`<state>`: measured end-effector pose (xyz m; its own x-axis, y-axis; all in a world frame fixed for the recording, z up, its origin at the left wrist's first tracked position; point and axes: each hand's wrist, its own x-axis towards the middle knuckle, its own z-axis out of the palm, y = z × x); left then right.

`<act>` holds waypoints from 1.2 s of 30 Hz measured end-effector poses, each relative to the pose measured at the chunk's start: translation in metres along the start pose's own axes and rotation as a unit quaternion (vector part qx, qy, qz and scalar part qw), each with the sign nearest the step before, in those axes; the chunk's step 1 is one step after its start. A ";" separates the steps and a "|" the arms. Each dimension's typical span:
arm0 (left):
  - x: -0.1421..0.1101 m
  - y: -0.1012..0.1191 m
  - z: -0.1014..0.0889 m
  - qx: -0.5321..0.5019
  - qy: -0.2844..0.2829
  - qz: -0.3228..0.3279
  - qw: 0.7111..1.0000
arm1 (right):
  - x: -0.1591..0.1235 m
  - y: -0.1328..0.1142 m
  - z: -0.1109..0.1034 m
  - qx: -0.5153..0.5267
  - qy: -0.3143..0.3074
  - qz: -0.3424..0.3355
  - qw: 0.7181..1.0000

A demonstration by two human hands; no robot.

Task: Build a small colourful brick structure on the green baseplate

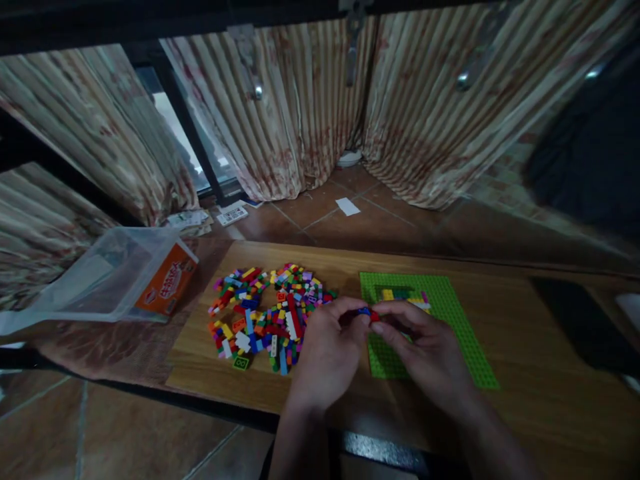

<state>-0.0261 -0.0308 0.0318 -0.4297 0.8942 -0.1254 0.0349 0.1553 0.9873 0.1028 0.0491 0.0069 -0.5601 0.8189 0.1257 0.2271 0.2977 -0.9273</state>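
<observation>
Both my hands meet over the left edge of a green baseplate point(450, 313) on a wooden board. My left hand point(327, 350) and my right hand point(425, 347) pinch small bricks between their fingertips, a blue brick point(363, 311) and a red brick point(375, 317) pressed together. A few bricks in yellow, green and pink point(400, 295) are set on the far part of the baseplate. To the left lies a pile of loose coloured bricks point(267, 313).
A clear plastic tub with an orange label point(125, 273) lies on its side at the left. A dark flat object point(585, 323) rests at the board's right. Curtains point(280, 113) hang behind, over a tiled floor with paper scraps point(347, 206).
</observation>
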 end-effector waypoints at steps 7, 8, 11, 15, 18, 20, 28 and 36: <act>0.005 -0.002 0.017 -0.061 -0.020 0.021 0.998 | 0.002 0.009 -0.010 0.153 0.041 0.036 0.987; 0.006 -0.001 0.020 -0.070 -0.017 0.020 0.997 | 0.002 0.009 -0.012 0.157 0.043 0.032 0.986; 0.008 0.000 0.028 -0.110 -0.005 0.015 0.994 | 0.002 0.009 -0.019 0.160 0.041 0.015 0.986; 0.009 0.001 0.040 -0.195 0.016 -0.012 0.981 | 0.000 0.010 -0.028 0.155 0.035 0.002 0.987; 0.010 0.001 0.042 -0.252 0.009 -0.045 0.967 | -0.002 0.012 -0.036 0.170 0.035 0.002 0.985; 0.010 0.001 0.038 -0.258 0.011 -0.063 0.964 | -0.003 0.016 -0.046 0.186 0.051 0.009 0.981; 0.016 -0.016 0.008 0.188 0.038 -0.034 0.981 | 0.002 0.048 -0.087 0.076 0.147 0.112 0.980; 0.020 -0.023 0.010 0.381 0.037 -0.059 0.922 | 0.004 0.061 -0.063 -0.121 0.058 0.042 0.990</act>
<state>-0.0261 -0.0122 0.0055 -0.5303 0.8255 -0.1932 0.5955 0.5248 0.6082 0.1642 0.1017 -0.0270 -0.4400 0.8919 0.1045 0.4606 0.3241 -0.8263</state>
